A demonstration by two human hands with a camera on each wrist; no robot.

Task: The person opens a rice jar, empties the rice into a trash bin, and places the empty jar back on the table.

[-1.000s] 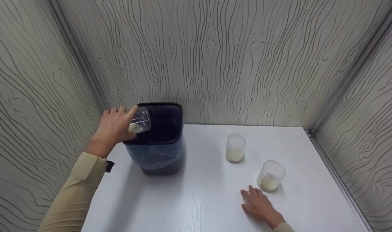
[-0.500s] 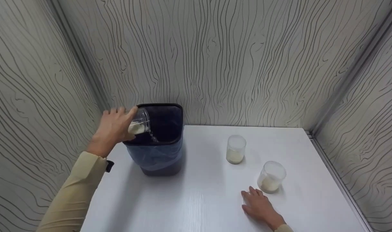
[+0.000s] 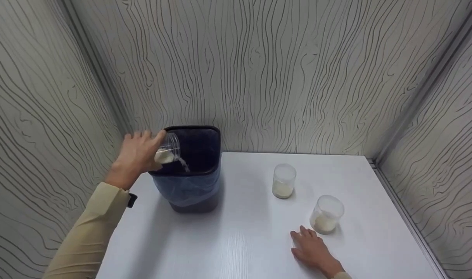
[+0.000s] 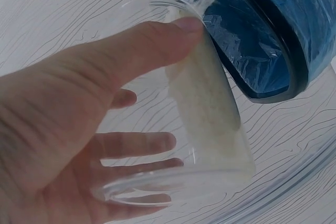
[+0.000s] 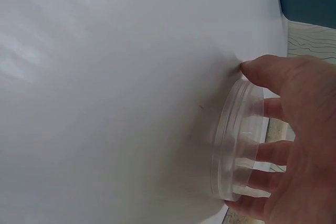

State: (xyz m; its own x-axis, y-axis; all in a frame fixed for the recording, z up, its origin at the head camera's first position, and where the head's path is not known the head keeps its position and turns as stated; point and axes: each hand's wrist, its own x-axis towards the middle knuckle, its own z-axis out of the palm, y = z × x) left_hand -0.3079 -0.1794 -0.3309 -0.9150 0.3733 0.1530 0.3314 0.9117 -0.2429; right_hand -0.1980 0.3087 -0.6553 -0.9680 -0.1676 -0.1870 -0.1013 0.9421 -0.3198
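My left hand (image 3: 135,157) grips a clear plastic jar (image 4: 181,85) tipped on its side over a dark bin (image 3: 199,173) lined with a blue bag. Pale grains (image 4: 202,90), much like rice, lie along the jar's lower wall, and a thin stream (image 3: 184,164) drops from its mouth into the bin. Over at the right, my right hand (image 3: 310,249) is low on the white table, thumb and fingers spread around the edge of a clear round lid (image 5: 233,140). The fingers show through the clear plastic in the right wrist view.
Two clear jars stand upright on the table (image 3: 243,232), each with pale grains at the bottom: one jar (image 3: 284,181) farther back, the other jar (image 3: 327,213) just beyond my right hand. Wood-patterned walls (image 3: 251,77) enclose the table's back and sides.
Grains have started to stream from the jar's mouth into the bin, after none showed falling a second ago. The left hand has barely shifted, and the right hand stays in place.
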